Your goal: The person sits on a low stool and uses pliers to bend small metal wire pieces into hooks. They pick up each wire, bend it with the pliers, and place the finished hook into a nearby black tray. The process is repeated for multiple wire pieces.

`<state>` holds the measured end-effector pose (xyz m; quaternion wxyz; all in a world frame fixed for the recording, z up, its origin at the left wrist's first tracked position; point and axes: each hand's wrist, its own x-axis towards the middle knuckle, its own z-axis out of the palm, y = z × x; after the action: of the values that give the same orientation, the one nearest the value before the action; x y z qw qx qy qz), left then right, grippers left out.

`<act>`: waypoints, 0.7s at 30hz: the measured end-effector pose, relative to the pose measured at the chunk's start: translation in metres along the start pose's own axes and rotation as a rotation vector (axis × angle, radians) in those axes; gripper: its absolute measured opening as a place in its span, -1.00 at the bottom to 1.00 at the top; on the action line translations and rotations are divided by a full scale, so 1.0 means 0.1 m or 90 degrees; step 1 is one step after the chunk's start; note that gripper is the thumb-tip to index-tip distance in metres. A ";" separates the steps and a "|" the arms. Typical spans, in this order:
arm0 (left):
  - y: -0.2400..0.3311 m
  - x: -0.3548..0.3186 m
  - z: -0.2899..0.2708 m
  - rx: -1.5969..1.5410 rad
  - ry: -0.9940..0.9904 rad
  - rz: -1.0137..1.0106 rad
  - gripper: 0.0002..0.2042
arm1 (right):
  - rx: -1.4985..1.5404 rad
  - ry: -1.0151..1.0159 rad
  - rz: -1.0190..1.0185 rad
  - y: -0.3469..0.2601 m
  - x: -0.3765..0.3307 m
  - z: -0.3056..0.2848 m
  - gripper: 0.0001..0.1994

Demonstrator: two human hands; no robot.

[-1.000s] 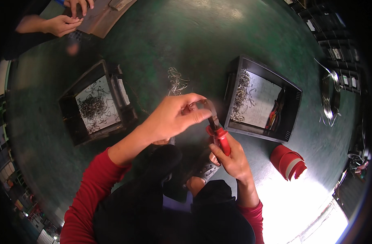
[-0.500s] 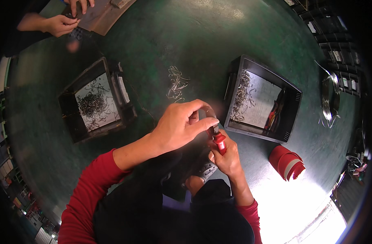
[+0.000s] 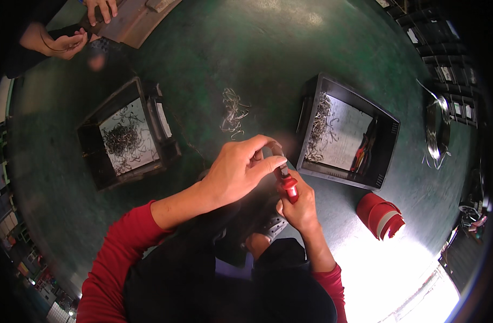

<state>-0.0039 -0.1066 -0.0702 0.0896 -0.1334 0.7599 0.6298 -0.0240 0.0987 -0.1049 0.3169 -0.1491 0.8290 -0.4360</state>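
My right hand is closed round the red handles of a pair of pliers, whose metal jaws point up and away from me. At the jaws, my left hand has its thumb and curled fingers drawn together. Whatever these fingers pinch is too small and too hidden to name. Just beyond my hands, a loose pile of bent wire pieces lies on the green floor.
A black crate with many wire pieces stands at left. Another black crate at right holds wire pieces and pliers. Farther right are a red container and a wire coil. Another person's hands work beside a brown board.
My hands and the pliers have sunk very slightly, with the same grip. The other person's nearer hand has shifted left and down and turned more palm-up.
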 end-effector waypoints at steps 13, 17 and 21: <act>-0.35 0.29 -0.37 -0.291 0.023 -0.070 -0.86 | 0.234 -0.286 0.177 -0.17 0.10 -0.43 -0.55; -0.31 0.25 -0.27 -0.362 0.142 -0.032 -0.87 | 0.377 -0.334 0.178 -0.26 0.04 -0.35 -0.44; -0.26 0.18 -0.12 -0.415 0.180 0.017 -0.88 | 0.490 -0.357 0.197 -0.30 0.04 -0.24 -0.57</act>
<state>-0.0125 -0.1246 -0.0981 -0.0721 -0.2312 0.5253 0.8157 -0.0442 0.0944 -0.0716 0.6204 -0.0081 0.5034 -0.6013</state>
